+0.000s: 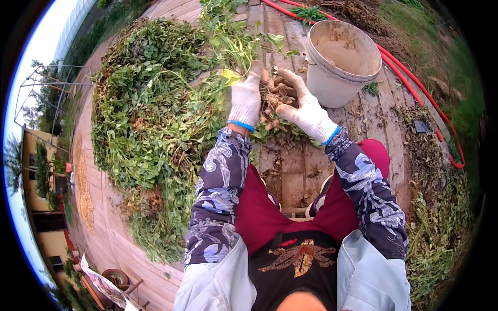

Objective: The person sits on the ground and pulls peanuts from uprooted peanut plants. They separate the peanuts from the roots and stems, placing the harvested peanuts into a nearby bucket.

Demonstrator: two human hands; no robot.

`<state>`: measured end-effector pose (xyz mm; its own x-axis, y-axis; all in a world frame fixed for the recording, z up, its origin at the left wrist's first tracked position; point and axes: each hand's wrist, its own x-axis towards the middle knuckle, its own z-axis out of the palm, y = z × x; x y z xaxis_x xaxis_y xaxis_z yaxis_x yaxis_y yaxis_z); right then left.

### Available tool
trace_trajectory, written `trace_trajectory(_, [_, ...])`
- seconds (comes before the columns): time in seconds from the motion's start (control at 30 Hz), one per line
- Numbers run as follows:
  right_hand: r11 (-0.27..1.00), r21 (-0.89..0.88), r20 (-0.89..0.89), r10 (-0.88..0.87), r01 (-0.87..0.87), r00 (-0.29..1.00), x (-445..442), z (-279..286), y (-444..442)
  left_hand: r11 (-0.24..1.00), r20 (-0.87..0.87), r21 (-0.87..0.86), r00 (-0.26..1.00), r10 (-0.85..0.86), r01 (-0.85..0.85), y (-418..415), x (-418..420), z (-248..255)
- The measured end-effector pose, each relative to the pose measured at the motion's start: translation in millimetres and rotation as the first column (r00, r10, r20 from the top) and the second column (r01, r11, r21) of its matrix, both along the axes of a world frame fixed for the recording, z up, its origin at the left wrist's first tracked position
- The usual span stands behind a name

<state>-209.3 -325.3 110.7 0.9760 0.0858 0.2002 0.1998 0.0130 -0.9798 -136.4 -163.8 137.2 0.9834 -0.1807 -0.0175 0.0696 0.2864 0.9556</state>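
My left hand (pixel 247 95), in a white knit glove with a blue cuff, is closed around the green stems of a peanut plant (pixel 237 48). Its leafy top points away from me, and a root cluster with peanut pods (pixel 271 95) hangs between my hands. My right hand (pixel 309 110), gloved the same way, curls around the right side of that cluster, thumb and forefinger apart with soil-stained tips. Pods partly hide its other fingers. Just beyond my right hand stands a dirty white plastic bucket (pixel 325 77), its visible inner wall smeared with soil.
A large heap of peanut plants (pixel 155 109) spreads to my left. Red hoses (pixel 414 79) curve past the bucket on the right. More plants (pixel 432 241) lie along the right edge of the brick paving (pixel 293 175), where dry leaves are scattered. Low at left is a wooden-legged object (pixel 134 287).
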Motion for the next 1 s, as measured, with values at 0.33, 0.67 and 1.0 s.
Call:
trace_trajectory(0.33, [0.93,-0.113,0.323,-0.297,0.349,0.899,18,3,32,0.959,-0.055,-0.035,0.959,0.278,-0.28,-27,30,-13])
trace_trajectory(0.67, [0.954,-0.185,0.207,-0.195,0.234,0.959,26,6,28,0.984,-0.292,0.033,0.94,0.175,-0.173,-21,28,-4])
trace_trajectory(1.0, [0.967,0.255,-0.214,0.059,-0.003,0.975,34,29,15,0.965,-0.419,-0.22,0.907,0.038,-0.142,-24,31,-5])
